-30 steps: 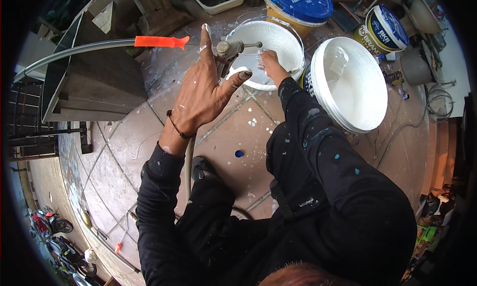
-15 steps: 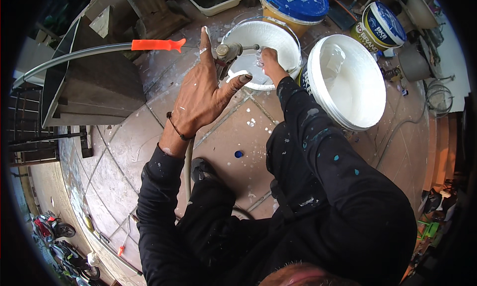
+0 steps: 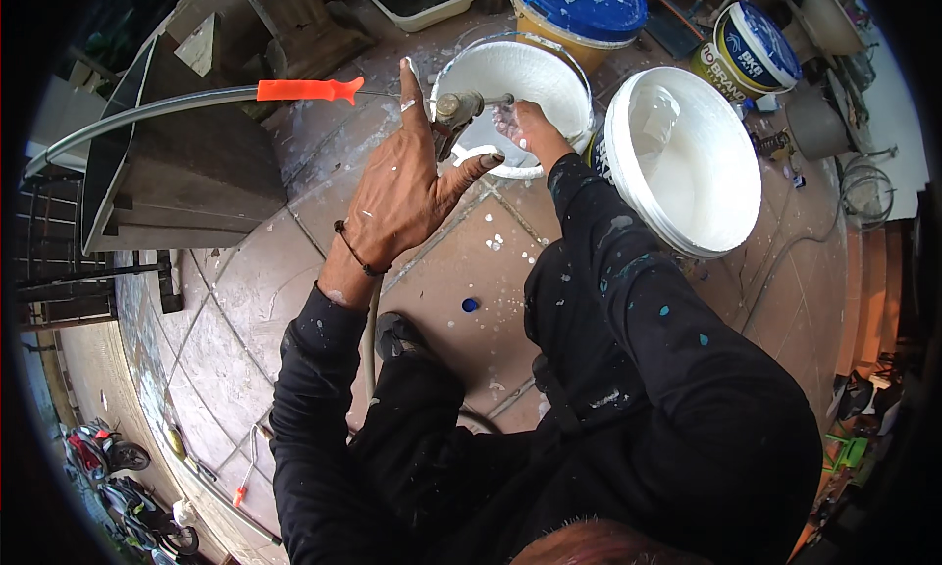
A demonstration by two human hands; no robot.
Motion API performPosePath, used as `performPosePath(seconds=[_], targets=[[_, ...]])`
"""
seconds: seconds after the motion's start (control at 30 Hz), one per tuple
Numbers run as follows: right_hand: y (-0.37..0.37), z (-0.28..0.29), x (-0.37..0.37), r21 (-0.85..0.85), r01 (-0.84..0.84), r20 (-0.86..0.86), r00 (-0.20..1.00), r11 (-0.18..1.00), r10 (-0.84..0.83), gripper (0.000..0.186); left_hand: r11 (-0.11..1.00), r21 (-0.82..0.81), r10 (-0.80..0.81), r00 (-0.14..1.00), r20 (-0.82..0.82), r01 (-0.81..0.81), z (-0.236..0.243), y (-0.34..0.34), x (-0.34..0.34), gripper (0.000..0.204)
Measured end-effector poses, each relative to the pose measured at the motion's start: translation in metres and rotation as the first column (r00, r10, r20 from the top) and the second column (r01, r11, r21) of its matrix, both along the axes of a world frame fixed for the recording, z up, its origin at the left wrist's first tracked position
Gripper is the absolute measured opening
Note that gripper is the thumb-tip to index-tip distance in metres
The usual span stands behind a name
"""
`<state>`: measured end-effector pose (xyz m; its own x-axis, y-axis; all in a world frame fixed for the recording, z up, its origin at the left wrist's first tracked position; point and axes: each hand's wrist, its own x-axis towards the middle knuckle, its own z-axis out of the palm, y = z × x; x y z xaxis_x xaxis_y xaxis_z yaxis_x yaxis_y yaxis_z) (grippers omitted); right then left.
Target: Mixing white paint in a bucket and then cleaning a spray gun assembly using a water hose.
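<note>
Apparently our left hand (image 3: 394, 184) grips the dull-grey metal spray gun (image 3: 457, 108) above the left rim of the round white bucket (image 3: 563, 82), where finger-smeared white paint (image 3: 408, 104) might cause slipping; right hand (image 3: 530, 130): grasp unclear.

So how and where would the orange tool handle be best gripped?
Probably wrapped around the middle of the orange tool handle, from the near side: it lies crosswise, its near edge unobstructed, with the grey pole at its left end and a thin rod at its right.
</note>
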<state>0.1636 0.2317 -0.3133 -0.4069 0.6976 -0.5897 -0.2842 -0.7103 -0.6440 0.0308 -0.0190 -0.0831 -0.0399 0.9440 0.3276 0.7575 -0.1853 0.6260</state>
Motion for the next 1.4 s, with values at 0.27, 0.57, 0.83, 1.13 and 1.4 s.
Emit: performPosePath(seconds=[0.27,0.57,0.83,1.13,1.4], targets=[[0.004,0.015,-0.008,0.087,0.032,0.170,0.984,0.996,-0.047,0.018,1.000,-0.017,-0.004,1.000,0.004,0.004,0.009,-0.004,0.001,0.121],[0.033,-0.040,-0.002,0.783,-0.588,0.622,0.739,0.201,-0.261,0.009,1.000,-0.017,0.000,0.998,0.060,0.001,0.013,-0.008,-0.003,0.121],[0.027,-0.021,0.012,0.511,-0.839,0.844,0.448,0.186,-0.294,0.026,1.000,-0.007,0.011,0.997,0.078,-0.010,0.011,-0.010,-0.006,0.123],[0.018,-0.008,-0.004,0.310,0.105,-0.155,0.986,0.945,-0.059,0.044,0.998,-0.058,0.021,0.998,0.056,-0.018,0.009,-0.009,-0.006,0.124],[-0.049,0.086,0.006,-0.030,-0.241,0.408,0.883,0.970,0.232,0.089,0.997,0.052,0.043,0.987,0.157,-0.052,-0.019,0.007,0.012,0.123]])
